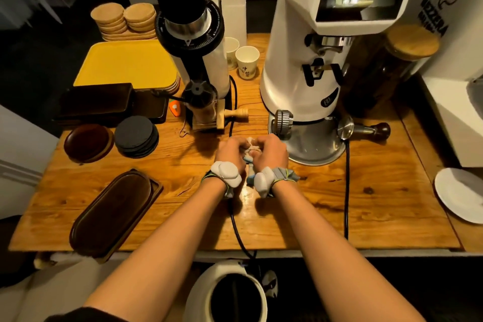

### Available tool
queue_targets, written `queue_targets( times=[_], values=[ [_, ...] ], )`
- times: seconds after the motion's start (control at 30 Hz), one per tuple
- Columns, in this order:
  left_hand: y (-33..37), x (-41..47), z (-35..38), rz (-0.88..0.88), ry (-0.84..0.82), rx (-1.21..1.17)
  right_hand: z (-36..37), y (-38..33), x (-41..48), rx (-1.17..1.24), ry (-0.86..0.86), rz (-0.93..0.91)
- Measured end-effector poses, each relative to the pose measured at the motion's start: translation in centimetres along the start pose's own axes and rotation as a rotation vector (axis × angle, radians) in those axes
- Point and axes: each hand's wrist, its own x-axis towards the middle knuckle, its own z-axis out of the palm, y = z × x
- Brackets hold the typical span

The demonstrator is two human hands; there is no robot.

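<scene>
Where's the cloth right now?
In the head view, the cloth is gripped between the left hand and right hand, mid-table, by the white grinder.

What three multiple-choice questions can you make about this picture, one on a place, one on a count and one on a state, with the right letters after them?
1. Where does the yellow tray lie?
A. at the far left of the table
B. at the near right corner
C. on top of the white plate

2. How many paper cups stand between the black grinder and the white grinder?
A. one
B. two
C. four

3. What are the left hand and the right hand doing?
A. lying flat on the wood
B. gripping one crumpled cloth together
C. each lifting a cup

Answers:
1 A: the tray lies far left, beside the black grinder.
2 B: two cups show side by side there.
3 B: the fingers of both hands curl round the cloth at the middle of the table.
</scene>
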Motion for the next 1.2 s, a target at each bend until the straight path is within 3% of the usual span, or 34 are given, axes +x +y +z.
queue_targets(
  times=[0.33,0.67,0.73,0.83,0.93,1.03,1.2],
  values=[
    [0.2,-1.3,0.2,-0.047,0.050,0.040,0.0,0.5,-0.1,0.007,-0.025,-0.058],
    [-0.5,-3.7,-1.2,-0.003,-0.143,0.056,-3.6,1.6,-2.5,0.075,-0.248,-0.079],
    [0.2,-3.1,-1.8,-0.034,-0.175,0.075,-5.6,1.4,-1.8,0.103,-0.199,-0.064],
    [2.2,-1.7,-2.8,-0.054,-0.066,0.126,-8.3,1.4,0.0,0.094,-0.079,-0.062],
    [4.2,0.6,-2.7,0.083,-0.071,0.046,-10.3,1.9,2.2,0.127,0.019,-0.058],
    [5.8,2.5,-2.1,0.147,-0.141,-0.068,-11.3,2.3,4.1,0.058,0.020,-0.138],
    [5.7,5.1,-0.1,0.130,-0.268,-0.050,-10.9,2.7,6.2,-0.039,-0.073,-0.247]
  ],
)
